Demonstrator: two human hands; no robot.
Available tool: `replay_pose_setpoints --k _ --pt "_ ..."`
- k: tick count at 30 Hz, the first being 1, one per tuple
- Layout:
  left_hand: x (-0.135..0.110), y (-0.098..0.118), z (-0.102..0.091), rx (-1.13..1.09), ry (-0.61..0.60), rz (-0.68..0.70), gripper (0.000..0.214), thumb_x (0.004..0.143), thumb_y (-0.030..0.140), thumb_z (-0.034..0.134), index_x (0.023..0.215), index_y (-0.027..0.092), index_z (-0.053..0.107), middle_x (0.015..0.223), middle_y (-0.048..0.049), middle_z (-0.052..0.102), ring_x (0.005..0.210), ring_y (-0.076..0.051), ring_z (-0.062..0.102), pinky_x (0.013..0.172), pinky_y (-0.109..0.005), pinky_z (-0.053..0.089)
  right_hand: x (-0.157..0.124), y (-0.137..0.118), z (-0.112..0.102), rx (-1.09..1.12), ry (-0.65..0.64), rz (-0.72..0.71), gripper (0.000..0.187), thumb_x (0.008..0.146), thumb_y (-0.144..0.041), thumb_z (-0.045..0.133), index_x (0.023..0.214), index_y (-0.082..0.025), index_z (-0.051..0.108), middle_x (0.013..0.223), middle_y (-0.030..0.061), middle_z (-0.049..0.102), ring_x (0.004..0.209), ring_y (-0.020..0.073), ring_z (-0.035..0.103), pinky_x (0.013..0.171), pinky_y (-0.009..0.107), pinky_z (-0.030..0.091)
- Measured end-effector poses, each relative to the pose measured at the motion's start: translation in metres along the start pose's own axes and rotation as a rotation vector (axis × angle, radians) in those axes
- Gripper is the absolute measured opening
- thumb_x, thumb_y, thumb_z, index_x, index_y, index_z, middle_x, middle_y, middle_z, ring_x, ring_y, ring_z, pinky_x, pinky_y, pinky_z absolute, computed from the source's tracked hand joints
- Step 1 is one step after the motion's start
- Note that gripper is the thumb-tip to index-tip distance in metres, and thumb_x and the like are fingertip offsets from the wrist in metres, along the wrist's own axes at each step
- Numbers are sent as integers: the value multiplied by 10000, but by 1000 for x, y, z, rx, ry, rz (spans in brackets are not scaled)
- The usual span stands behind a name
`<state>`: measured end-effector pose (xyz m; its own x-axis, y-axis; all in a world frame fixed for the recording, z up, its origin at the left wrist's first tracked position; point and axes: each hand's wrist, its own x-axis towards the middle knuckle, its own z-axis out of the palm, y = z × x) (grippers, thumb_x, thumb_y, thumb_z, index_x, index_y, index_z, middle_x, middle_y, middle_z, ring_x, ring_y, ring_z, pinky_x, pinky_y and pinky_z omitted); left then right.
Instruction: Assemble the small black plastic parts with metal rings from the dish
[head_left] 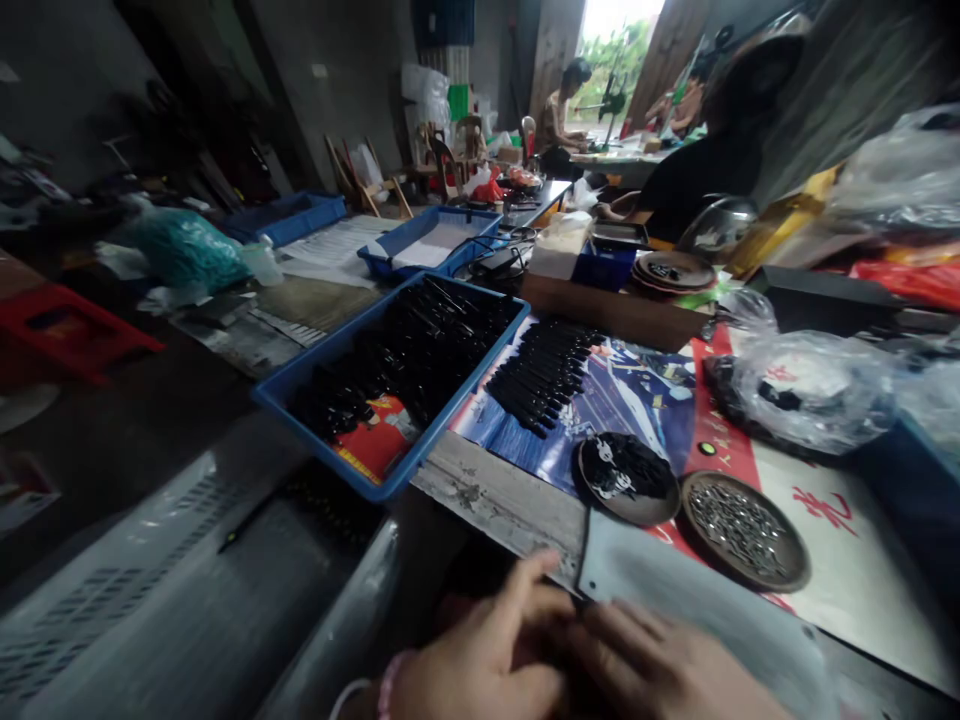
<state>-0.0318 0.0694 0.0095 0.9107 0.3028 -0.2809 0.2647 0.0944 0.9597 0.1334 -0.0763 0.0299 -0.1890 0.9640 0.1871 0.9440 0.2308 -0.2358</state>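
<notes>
At the bottom of the view, my left hand (480, 650) is bent inward, with a pink band and a white one at its wrist. My right hand (667, 660) comes in beside it, blurred, and the fingertips of the two hands meet. Both hands have their fingers curled; whatever lies between them is dark and hidden. Just ahead are a round dish of small black parts (628, 478) and a round dish of small shiny metal pieces (742, 530). Beyond them lies a row of slim black pen-like sticks (546, 372) on a printed sheet.
A blue tray (379, 490) holds many similar black sticks, left of the row. A grey plate (675, 580) lines the table's near edge. Plastic bags (817, 385) lie on the right. A white perforated crate (150, 590) stands lower left. Other people sit farther back.
</notes>
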Motion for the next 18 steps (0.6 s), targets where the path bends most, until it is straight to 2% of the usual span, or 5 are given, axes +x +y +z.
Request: replay_pose_setpoints --k 3,5,9,12,18 --pt "-1 13 -25 4 483 166 589 829 114 590 1387 265 472 1412 -107 537 1261 -245 543 1081 -386 414 18 34 -16 -3 67 181 233 984 -181 389 1054 -174 611 891 87 681 677 187 685 583 265 540" --pt "-2 16 -38 -90 614 226 507 888 178 569 1378 255 460 1416 -121 531 1224 -242 570 1037 -377 449 39 57 -16 -33 92 323 209 965 -154 407 1043 -177 601 898 77 662 665 180 678 577 271 522" --pt "-13 7 -42 -221 711 229 437 883 321 646 1300 251 534 1275 -111 632 1041 -214 656 906 -307 524 93 83 2 -111 -77 529 135 911 -99 500 984 -149 602 925 87 659 788 205 681 681 282 499" --pt "-26 -5 -38 -246 734 149 445 829 448 703 1208 233 611 1135 -95 697 865 -180 682 835 -274 553 126 89 17 -144 -142 580 172 872 -13 490 943 -126 599 904 101 670 805 202 677 685 262 465" --pt "-44 -8 -52 -254 847 32 455 739 542 759 1041 207 699 927 -65 742 762 -178 668 736 -240 567 150 100 35 -174 -145 683 176 893 -20 469 1016 -104 562 906 125 657 728 215 679 556 275 387"
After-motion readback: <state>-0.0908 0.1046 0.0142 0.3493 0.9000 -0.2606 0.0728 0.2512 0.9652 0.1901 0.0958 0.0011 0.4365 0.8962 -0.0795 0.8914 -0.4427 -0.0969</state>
